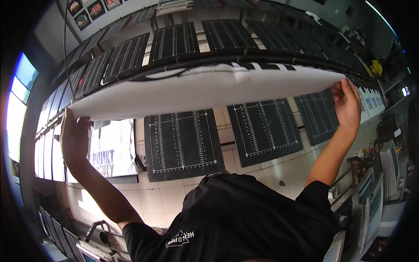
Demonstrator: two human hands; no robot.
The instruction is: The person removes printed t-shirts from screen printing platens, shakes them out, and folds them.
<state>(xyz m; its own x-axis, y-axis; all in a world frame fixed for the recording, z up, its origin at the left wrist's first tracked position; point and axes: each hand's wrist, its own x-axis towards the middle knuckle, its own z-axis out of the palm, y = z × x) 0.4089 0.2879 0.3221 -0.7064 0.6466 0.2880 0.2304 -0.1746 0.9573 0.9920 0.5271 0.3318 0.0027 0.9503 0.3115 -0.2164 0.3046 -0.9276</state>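
Note:
A wide white cloth (pixel 209 89) with black print along its far edge is stretched out across the view. My left hand (pixel 75 137) pinches its left end, and my right hand (pixel 348 102) pinches the right corner. Between them the cloth hangs in a long band, its near side plain and sagging slightly. Under it lie black printing boards with white ruled lines: one board (pixel 183 153) at the middle and another (pixel 266 139) to its right. Close to my left forearm, a white printed cloth (pixel 115 150) lies on a board.
Beyond the stretched cloth runs a row of similar black boards (pixel 174 42). More white printed pieces (pixel 369 102) lie at the right. Framed screens (pixel 373 214) lean at the lower right, and a dark cable (pixel 65 48) hangs at the left. Below is a tiled floor (pixel 168 192).

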